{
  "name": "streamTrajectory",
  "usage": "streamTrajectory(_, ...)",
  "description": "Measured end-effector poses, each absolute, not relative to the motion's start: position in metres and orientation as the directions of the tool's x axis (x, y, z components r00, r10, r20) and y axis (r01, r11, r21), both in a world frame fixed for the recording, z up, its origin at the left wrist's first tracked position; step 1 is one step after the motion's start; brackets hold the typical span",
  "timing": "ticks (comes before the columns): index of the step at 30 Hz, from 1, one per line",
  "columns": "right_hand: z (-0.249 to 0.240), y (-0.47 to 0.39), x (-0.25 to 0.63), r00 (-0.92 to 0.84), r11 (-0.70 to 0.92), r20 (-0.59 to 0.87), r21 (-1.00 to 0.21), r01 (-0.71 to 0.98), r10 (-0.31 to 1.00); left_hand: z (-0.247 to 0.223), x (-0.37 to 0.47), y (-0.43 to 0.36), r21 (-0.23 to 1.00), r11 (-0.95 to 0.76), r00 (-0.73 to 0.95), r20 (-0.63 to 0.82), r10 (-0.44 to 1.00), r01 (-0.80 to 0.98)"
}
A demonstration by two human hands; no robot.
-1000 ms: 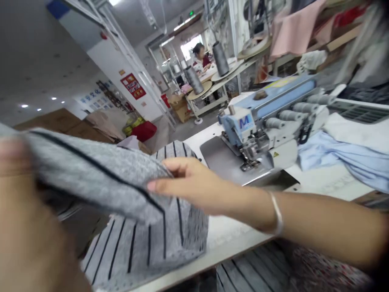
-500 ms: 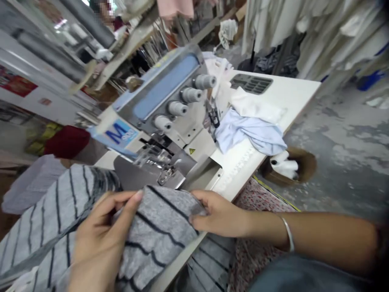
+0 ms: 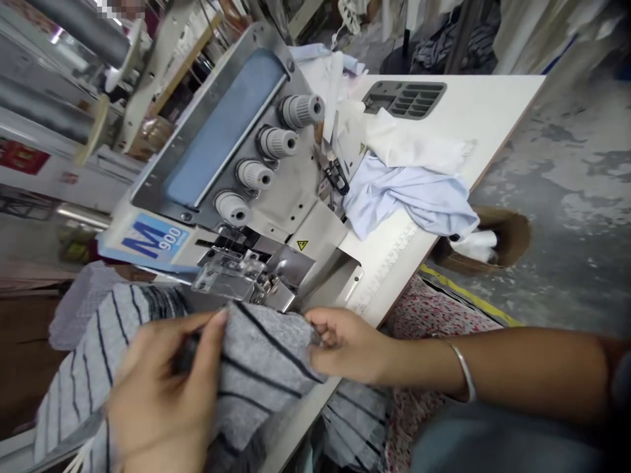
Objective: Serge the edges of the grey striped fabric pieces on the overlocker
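Observation:
Grey fabric with black stripes (image 3: 266, 358) is stretched between my two hands, just in front of the sewing machine's presser foot area. My left hand (image 3: 170, 387) pinches its upper left corner between thumb and fingers. At the fabric's right edge, my right hand (image 3: 345, 345) grips it, thumb below and fingers curled above. The sewing machine (image 3: 224, 131), blue and white with four grey tension dials, stands tilted in view behind the fabric. More striped fabric (image 3: 89, 355) lies at the left, and some hangs below the table edge.
Light blue cloth (image 3: 409, 197) and white cloth (image 3: 419, 144) lie on the white table (image 3: 493, 105) right of the machine. Black-handled snips (image 3: 336, 176) rest against the machine. A brown bin (image 3: 513, 240) with white cones stands on the floor. Red-speckled fabric (image 3: 428, 309) is below the table edge.
The view has moved nearer to the machine, which looks larger and further left. Both hands keep their hold on the striped fabric, its top edge still near the presser foot.

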State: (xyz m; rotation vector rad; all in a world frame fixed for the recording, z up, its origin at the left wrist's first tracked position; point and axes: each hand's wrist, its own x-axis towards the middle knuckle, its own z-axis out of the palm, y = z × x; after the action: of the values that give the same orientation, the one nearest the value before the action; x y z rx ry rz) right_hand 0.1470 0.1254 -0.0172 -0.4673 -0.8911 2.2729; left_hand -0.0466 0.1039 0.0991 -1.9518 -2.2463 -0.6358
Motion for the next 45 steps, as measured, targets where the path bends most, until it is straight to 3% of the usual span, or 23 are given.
streamTrajectory(4, -0.027, 0.121, 0.145, -0.707, -0.478, -0.059, -0.776, -0.411, 0.705, 0.081, -0.027, 0.117, 0.32, 0.078, -0.193, 0.345, 0.918, 0.944)
streamTrajectory(8, -0.026, 0.122, 0.151, -0.733, -0.416, -0.036, -0.842, -0.344, 0.679, 0.08, -0.019, 0.11, -0.042, 0.027, -0.008, 0.395, 0.919, 0.999)
streamTrajectory(10, -0.024, 0.123, 0.153, -0.73, -0.4, -0.021, -0.848, -0.349, 0.683, 0.078, -0.013, 0.101, -0.091, 0.003, 0.031, 0.376, 0.926, 0.996)
streamTrajectory(13, -0.02, 0.124, 0.154, -0.74, -0.428, -0.007, -0.819, -0.381, 0.672, 0.063, 0.0, 0.086, -0.004, 0.001, 0.001, 0.389, 0.921, 1.0)
streamTrajectory(21, -0.019, 0.13, 0.166, -0.767, -0.645, -0.033, -0.565, -0.515, 0.641, 0.033, 0.037, 0.078, -0.049, 0.021, -0.004, 0.321, 0.947, 0.999)
streamTrajectory(25, -0.015, 0.127, 0.167, -0.796, -0.734, -0.107, -0.474, -0.486, 0.596, 0.037, 0.041, 0.091, -0.05, 0.002, 0.012, 0.296, 0.955, 0.999)
streamTrajectory(29, -0.007, 0.113, 0.161, -0.831, -0.815, -0.195, -0.403, -0.417, 0.521, 0.037, 0.032, 0.096, 0.044, -0.075, 0.054, 0.356, 0.933, 0.996)
streamTrajectory(36, -0.003, 0.101, 0.143, -0.809, -0.844, -0.332, -0.42, -0.334, 0.486, 0.052, -0.001, 0.1, 0.175, -0.082, 0.027, 0.293, 0.956, 0.981)
streamTrajectory(38, -0.001, 0.105, 0.138, -0.804, -0.837, -0.329, -0.43, -0.34, 0.496, 0.056, -0.013, 0.101, 0.22, -0.104, 0.019, 0.36, 0.933, 0.97)
streamTrajectory(40, 0.003, 0.11, 0.135, -0.811, -0.828, -0.307, -0.446, -0.34, 0.499, 0.057, -0.021, 0.1, 0.205, -0.211, 0.101, 0.446, 0.889, 0.956)
streamTrajectory(42, 0.006, 0.115, 0.135, -0.793, -0.809, -0.309, -0.471, -0.352, 0.525, 0.055, -0.025, 0.097, 0.199, -0.357, 0.24, 0.445, 0.863, 0.913)
streamTrajectory(45, 0.009, 0.121, 0.141, -0.74, -0.75, -0.308, -0.542, -0.38, 0.598, 0.051, -0.022, 0.088, 0.306, -0.442, 0.307, 0.401, 0.863, 0.843)
